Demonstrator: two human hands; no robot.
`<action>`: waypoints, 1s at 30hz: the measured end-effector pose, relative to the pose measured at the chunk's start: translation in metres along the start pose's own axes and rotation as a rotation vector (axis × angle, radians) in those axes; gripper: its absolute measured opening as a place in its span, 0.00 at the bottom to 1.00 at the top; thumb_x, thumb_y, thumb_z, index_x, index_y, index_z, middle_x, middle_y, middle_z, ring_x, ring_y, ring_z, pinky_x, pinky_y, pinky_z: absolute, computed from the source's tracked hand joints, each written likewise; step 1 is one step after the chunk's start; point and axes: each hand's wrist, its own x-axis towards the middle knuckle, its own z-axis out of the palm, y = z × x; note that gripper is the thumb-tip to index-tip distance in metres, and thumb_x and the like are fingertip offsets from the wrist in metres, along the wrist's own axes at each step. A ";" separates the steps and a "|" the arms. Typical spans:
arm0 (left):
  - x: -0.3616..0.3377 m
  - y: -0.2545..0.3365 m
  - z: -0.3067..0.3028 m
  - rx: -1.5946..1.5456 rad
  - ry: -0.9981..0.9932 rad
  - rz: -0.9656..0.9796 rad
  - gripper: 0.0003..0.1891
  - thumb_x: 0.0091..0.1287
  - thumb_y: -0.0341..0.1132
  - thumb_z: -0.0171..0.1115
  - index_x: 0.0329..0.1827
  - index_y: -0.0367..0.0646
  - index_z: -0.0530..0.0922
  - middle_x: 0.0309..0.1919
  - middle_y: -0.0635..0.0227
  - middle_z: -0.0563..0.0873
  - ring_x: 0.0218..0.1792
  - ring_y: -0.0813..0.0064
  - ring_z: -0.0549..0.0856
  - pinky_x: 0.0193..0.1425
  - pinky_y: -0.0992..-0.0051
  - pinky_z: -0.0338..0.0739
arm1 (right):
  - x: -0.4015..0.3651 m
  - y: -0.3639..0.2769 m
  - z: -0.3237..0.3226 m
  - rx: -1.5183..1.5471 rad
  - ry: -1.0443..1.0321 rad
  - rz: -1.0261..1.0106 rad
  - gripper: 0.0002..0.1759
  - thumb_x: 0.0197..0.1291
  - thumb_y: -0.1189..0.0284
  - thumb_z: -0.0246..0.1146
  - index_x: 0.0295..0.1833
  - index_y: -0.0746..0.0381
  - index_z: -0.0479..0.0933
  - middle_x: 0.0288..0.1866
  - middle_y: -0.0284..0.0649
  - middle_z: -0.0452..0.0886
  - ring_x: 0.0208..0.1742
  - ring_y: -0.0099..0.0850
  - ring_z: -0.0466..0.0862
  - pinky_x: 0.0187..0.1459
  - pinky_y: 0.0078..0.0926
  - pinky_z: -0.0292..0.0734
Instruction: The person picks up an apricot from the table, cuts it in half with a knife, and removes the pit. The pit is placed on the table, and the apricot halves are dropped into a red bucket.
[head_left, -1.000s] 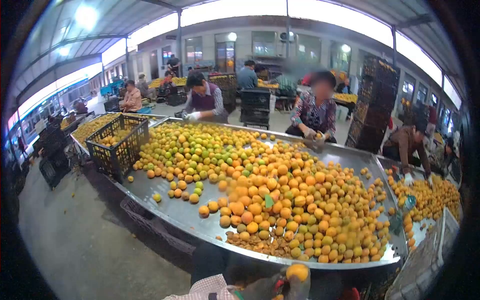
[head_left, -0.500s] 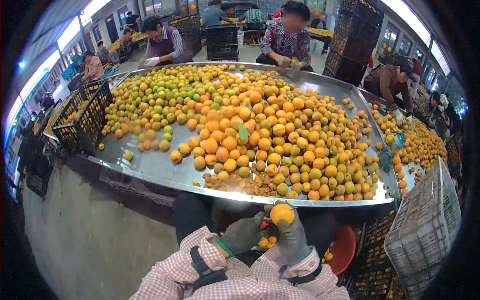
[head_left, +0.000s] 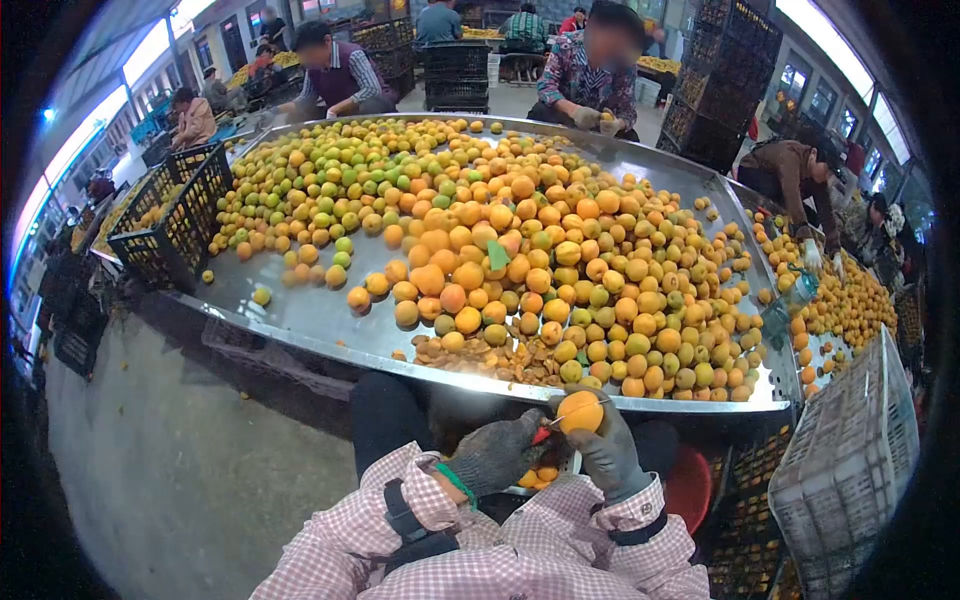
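My right hand, in a grey glove, grips an orange-yellow apricot just below the metal table's front edge. My left hand, in a dark glove with a green cuff, is closed around a small tool with a red part; its thin metal end reaches across the apricot. Below and between the hands lie orange fruit pieces, partly hidden. Many apricots are piled on the metal table, with brown scraps near its front edge.
A black crate sits at the table's left end. To the right are a red basin, dark crates with fruit and a tilted white crate. Several people work around the tables, and tall crate stacks stand behind.
Both hands have shifted slightly, with the tool's metal end now lying across the near face of the apricot. The whole view has tilted a little.
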 end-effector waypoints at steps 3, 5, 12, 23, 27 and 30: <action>-0.003 0.016 -0.005 0.001 0.013 0.007 0.25 0.63 0.43 0.58 0.58 0.36 0.67 0.31 0.44 0.82 0.35 0.46 0.84 0.36 0.54 0.77 | 0.000 0.009 0.003 -0.253 0.001 -0.052 0.39 0.57 0.51 0.63 0.66 0.65 0.59 0.53 0.46 0.76 0.53 0.33 0.78 0.56 0.28 0.75; -0.003 0.021 0.005 -0.017 -0.010 -0.087 0.25 0.64 0.43 0.58 0.58 0.35 0.67 0.31 0.44 0.82 0.35 0.46 0.84 0.36 0.55 0.77 | 0.001 0.037 0.015 0.153 0.207 -0.228 0.36 0.63 0.50 0.57 0.66 0.64 0.59 0.54 0.48 0.76 0.54 0.34 0.77 0.56 0.29 0.75; -0.004 0.010 0.003 -0.064 0.081 -0.108 0.24 0.64 0.48 0.58 0.55 0.39 0.70 0.33 0.45 0.83 0.37 0.46 0.83 0.39 0.55 0.77 | 0.003 0.029 0.003 0.174 0.034 -0.024 0.30 0.61 0.57 0.61 0.62 0.63 0.64 0.53 0.40 0.75 0.53 0.31 0.77 0.54 0.28 0.74; 0.005 -0.020 0.022 -0.112 0.089 -0.143 0.22 0.63 0.45 0.59 0.53 0.38 0.69 0.33 0.44 0.83 0.38 0.45 0.83 0.39 0.53 0.76 | 0.010 0.061 0.021 0.123 0.321 -0.114 0.23 0.62 0.65 0.62 0.57 0.65 0.66 0.47 0.36 0.76 0.47 0.25 0.76 0.50 0.22 0.73; -0.011 -0.006 -0.004 -0.068 0.042 -0.126 0.22 0.63 0.46 0.60 0.51 0.38 0.69 0.33 0.44 0.82 0.38 0.45 0.83 0.38 0.53 0.76 | 0.007 0.048 0.020 -0.202 0.314 -0.158 0.23 0.59 0.67 0.65 0.57 0.63 0.67 0.46 0.37 0.76 0.44 0.27 0.78 0.47 0.23 0.75; -0.010 0.007 -0.019 -0.049 0.057 -0.067 0.23 0.62 0.47 0.61 0.49 0.38 0.70 0.33 0.45 0.83 0.37 0.46 0.83 0.39 0.55 0.77 | -0.001 0.012 0.040 -0.063 0.268 -0.138 0.28 0.56 0.65 0.67 0.58 0.65 0.66 0.48 0.41 0.76 0.46 0.29 0.78 0.48 0.24 0.75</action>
